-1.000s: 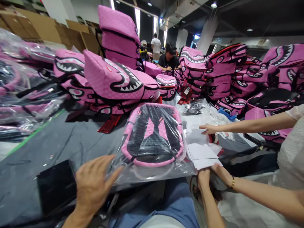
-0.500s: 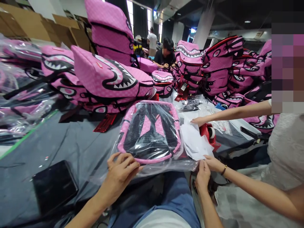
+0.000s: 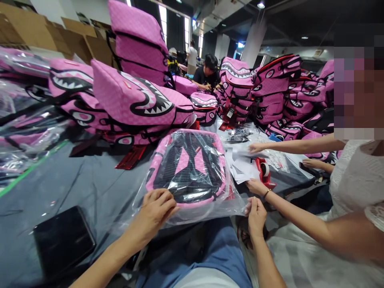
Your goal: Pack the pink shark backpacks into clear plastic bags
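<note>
A pink and black backpack [image 3: 192, 168] lies flat on the table in front of me, inside a clear plastic bag [image 3: 210, 212]. My left hand [image 3: 158, 206] is closed on the near left part of the plastic, beside the backpack's lower edge. At the near right corner, my right hand [image 3: 257, 212] pinches the bag's edge between thumb and fingers. The plastic between my hands hangs loose over the table's edge. Just beyond my right hand, a co-worker's hands [image 3: 257, 188] handle white paper sheets [image 3: 244, 170].
A red tape dispenser [image 3: 265, 174] stands right of the papers. Pink shark-mouth backpacks [image 3: 141, 96] are piled along the back. A black tablet-like slab [image 3: 64, 240] lies at the near left. Bagged backpacks [image 3: 27, 132] fill the far left. Another person [image 3: 207, 74] sits behind the piles.
My right hand's corner of the plastic has come away from the co-worker's hand, which has moved up and left with the papers. My left hand has shifted slightly.
</note>
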Motion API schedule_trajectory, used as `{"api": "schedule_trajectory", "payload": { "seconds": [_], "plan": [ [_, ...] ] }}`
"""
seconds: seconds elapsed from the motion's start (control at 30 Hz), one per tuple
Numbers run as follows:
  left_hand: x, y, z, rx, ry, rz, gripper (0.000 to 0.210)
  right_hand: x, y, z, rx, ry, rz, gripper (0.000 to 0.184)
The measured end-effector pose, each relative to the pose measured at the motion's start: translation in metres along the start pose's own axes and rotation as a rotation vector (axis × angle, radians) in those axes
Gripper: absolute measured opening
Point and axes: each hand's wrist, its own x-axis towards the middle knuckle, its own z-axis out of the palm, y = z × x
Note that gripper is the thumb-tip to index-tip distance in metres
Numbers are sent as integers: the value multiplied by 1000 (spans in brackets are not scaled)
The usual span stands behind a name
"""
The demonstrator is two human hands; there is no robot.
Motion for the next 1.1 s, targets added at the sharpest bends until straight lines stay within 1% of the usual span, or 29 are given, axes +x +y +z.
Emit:
{"api": "schedule_trajectory", "payload": {
  "seconds": [0.07,0.17,0.2,0.27,0.3,0.37,0.47,0.57,0.67,0.77,0.83,0.93,1.03,1.1],
  "plan": [
    [2,4,-6,-14,6,8,33,2,-1,1,15,-11,-1,65],
    [2,16,-18,-35,19,-22,36,4,-3,0,10,-16,-26,65],
    [0,21,-22,-46,5,-41,35,4,-4,-1,6,-17,-40,64],
    [-4,30,-29,-78,-61,-82,32,3,-4,-2,6,-18,-65,64],
    [-6,33,-31,-97,-97,-98,31,3,-4,-3,9,-20,-72,63],
    [-9,39,-32,-131,-134,-136,32,2,-4,-4,15,-23,-74,64],
    [-11,40,-30,-180,-104,-193,29,2,-4,-3,18,-23,-59,66],
    [-8,37,-30,-215,-81,-219,30,3,-2,-2,8,-13,-45,69],
    [-6,34,-32,-227,-119,-249,38,4,2,-3,-20,-5,-54,71],
    [-6,29,-31,-240,-160,-257,45,3,2,-2,-48,-27,-80,72],
    [-7,27,-29,-211,-165,-223,47,2,0,-1,-54,-40,-86,72],
    [-7,24,-23,-31,-86,-89,44,3,-4,1,-72,-34,-100,73],
    [-5,21,-19,183,26,85,27,6,-5,2,-83,-16,-123,74],
    [-4,18,-17,247,76,136,18,7,-4,2,-77,-6,-120,73]
  ]
}}
